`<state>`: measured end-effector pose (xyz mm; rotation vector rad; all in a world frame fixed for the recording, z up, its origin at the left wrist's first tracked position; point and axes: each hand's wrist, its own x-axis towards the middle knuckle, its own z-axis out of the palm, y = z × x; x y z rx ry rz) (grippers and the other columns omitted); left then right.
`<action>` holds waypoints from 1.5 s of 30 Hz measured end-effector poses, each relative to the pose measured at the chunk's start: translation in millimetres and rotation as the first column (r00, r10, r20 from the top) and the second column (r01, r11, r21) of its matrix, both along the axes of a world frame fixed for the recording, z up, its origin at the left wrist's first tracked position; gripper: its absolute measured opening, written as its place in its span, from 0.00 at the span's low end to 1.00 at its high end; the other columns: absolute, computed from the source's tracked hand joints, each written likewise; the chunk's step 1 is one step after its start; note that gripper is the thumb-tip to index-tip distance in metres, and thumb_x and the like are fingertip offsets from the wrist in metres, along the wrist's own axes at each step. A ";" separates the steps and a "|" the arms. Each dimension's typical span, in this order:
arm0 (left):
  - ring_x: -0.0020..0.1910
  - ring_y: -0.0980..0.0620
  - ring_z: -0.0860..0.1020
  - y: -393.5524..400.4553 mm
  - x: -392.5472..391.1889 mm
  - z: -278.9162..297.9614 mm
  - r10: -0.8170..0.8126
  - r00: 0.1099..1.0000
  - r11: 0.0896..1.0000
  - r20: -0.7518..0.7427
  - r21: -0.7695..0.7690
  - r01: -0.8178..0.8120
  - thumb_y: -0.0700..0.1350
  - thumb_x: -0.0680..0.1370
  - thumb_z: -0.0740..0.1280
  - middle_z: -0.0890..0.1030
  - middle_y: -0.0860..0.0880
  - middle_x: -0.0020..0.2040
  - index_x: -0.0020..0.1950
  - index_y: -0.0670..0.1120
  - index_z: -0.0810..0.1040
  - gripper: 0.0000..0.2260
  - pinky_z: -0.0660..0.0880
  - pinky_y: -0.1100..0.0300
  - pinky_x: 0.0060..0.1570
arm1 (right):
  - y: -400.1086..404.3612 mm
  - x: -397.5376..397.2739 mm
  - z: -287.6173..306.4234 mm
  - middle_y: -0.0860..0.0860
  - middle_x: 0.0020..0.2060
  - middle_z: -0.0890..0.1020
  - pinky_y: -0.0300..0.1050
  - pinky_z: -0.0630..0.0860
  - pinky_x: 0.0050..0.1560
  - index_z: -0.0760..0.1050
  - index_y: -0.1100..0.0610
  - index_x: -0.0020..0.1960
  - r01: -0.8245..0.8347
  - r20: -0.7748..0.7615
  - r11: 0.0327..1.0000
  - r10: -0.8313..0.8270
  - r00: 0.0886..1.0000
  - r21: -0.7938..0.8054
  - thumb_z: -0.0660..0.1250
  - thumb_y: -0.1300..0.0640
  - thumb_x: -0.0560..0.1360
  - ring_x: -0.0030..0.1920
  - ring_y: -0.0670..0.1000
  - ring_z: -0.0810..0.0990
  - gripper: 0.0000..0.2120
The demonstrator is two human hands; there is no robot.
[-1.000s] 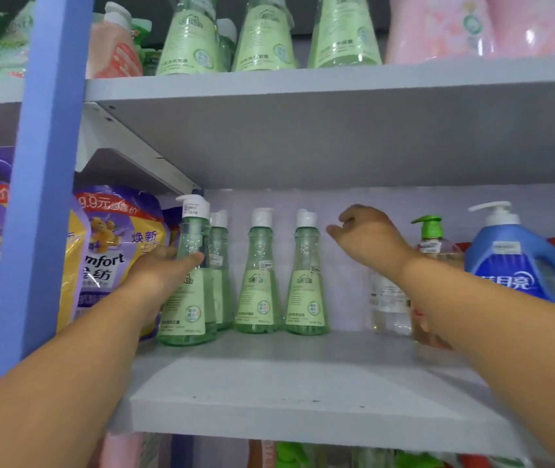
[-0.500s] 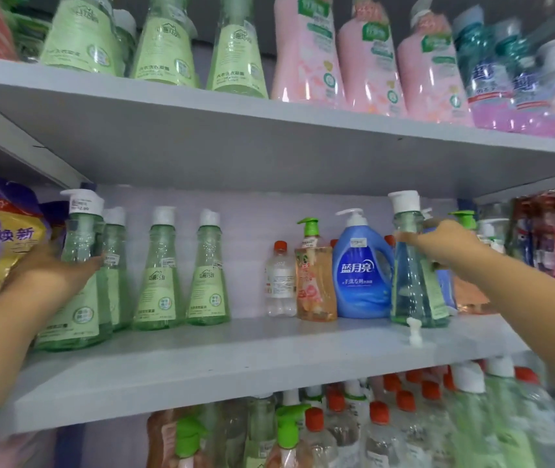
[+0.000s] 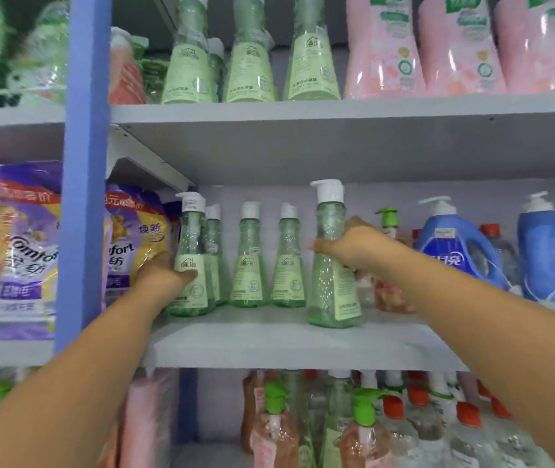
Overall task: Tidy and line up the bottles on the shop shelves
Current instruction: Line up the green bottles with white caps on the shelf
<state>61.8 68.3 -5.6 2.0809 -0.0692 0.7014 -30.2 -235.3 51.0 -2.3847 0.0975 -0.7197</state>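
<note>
Purple softener bags (image 3: 26,251) stand left of the blue post (image 3: 83,184). On the middle shelf (image 3: 269,342), the left hand (image 3: 164,271) grips the leftmost green pump bottle (image 3: 191,261); two more stand between. The right hand (image 3: 353,246) grasps another green bottle (image 3: 331,261), filled with clear green liquid, at the shelf's front. Blue detergent jugs (image 3: 454,248) stand right.

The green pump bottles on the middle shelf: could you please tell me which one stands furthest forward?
The green pump bottle gripped by the right hand. It stands at the row's right end, nearer the shelf front edge than the others.
</note>
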 end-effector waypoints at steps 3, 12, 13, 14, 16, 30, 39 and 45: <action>0.62 0.41 0.79 0.2 -2.6 -4.5 -0.025 0.999 0.999 -0.039 -0.032 0.024 0.47 0.77 0.75 0.79 0.42 0.69 0.74 0.44 0.72 0.27 0.75 0.53 0.58 | 55.4 30.3 2.4 0.58 0.62 0.77 0.61 0.81 0.55 0.62 0.60 0.71 -0.057 -0.047 0.996 0.061 0.997 0.071 0.72 0.39 0.75 0.58 0.62 0.80 0.37; 0.65 0.44 0.78 -1.0 0.4 -3.2 -0.072 0.987 0.997 -0.142 0.029 0.077 0.43 0.75 0.78 0.78 0.46 0.68 0.78 0.48 0.65 0.35 0.74 0.51 0.67 | 107.5 85.6 14.5 0.60 0.70 0.75 0.66 0.79 0.61 0.68 0.61 0.73 -0.383 -0.386 0.909 0.416 0.824 0.162 0.69 0.56 0.80 0.67 0.62 0.77 0.24; 0.65 0.44 0.78 -0.7 1.3 -3.2 -0.072 0.987 0.997 -0.143 0.028 0.077 0.43 0.75 0.78 0.79 0.46 0.68 0.77 0.48 0.65 0.35 0.75 0.50 0.67 | 110.9 87.7 14.4 0.60 0.71 0.74 0.65 0.79 0.61 0.68 0.61 0.73 -0.382 -0.382 0.912 0.411 0.828 0.152 0.70 0.56 0.79 0.67 0.62 0.77 0.25; 0.64 0.44 0.78 -0.2 2.5 -3.8 -0.072 0.987 0.997 -0.143 0.021 0.076 0.43 0.74 0.78 0.79 0.46 0.67 0.77 0.48 0.65 0.35 0.75 0.49 0.67 | 113.7 89.8 14.0 0.59 0.70 0.75 0.64 0.80 0.60 0.70 0.61 0.70 -0.376 -0.377 0.918 0.395 0.838 0.127 0.71 0.54 0.79 0.64 0.61 0.78 0.23; 0.64 0.44 0.79 0.3 4.5 -3.7 -0.071 0.987 0.997 -0.142 0.005 0.072 0.43 0.74 0.78 0.80 0.46 0.67 0.77 0.48 0.65 0.35 0.75 0.50 0.67 | 115.6 96.6 12.4 0.58 0.67 0.78 0.60 0.82 0.57 0.73 0.59 0.65 -0.342 -0.352 0.939 0.336 0.874 0.048 0.73 0.51 0.78 0.56 0.58 0.81 0.20; 0.65 0.44 0.78 -1.7 3.5 -3.2 -0.088 0.985 0.996 -0.146 -0.043 0.082 0.40 0.75 0.77 0.79 0.45 0.68 0.79 0.47 0.61 0.37 0.74 0.53 0.61 | 121.1 107.8 -20.0 0.53 0.71 0.73 0.50 0.77 0.51 0.59 0.55 0.77 -0.173 -0.065 0.985 0.174 0.983 0.029 0.73 0.34 0.71 0.65 0.59 0.77 0.45; 0.65 0.43 0.78 -3.5 2.1 -3.5 -0.089 0.985 0.996 -0.147 -0.034 0.085 0.42 0.74 0.78 0.79 0.45 0.67 0.75 0.44 0.66 0.33 0.75 0.52 0.62 | 117.9 108.0 -25.0 0.50 0.50 0.82 0.56 0.83 0.52 0.72 0.50 0.50 -0.243 -0.010 0.963 0.246 0.969 0.114 0.75 0.45 0.74 0.50 0.56 0.83 0.15; 0.61 0.45 0.79 -2.4 5.8 -4.8 -0.105 0.982 0.994 -0.154 -0.051 0.098 0.43 0.74 0.77 0.81 0.45 0.64 0.69 0.44 0.72 0.26 0.76 0.54 0.56 | 107.0 105.1 -27.0 0.49 0.55 0.83 0.57 0.82 0.57 0.74 0.49 0.57 -0.308 -0.009 0.932 0.315 0.949 0.193 0.72 0.39 0.74 0.54 0.54 0.83 0.18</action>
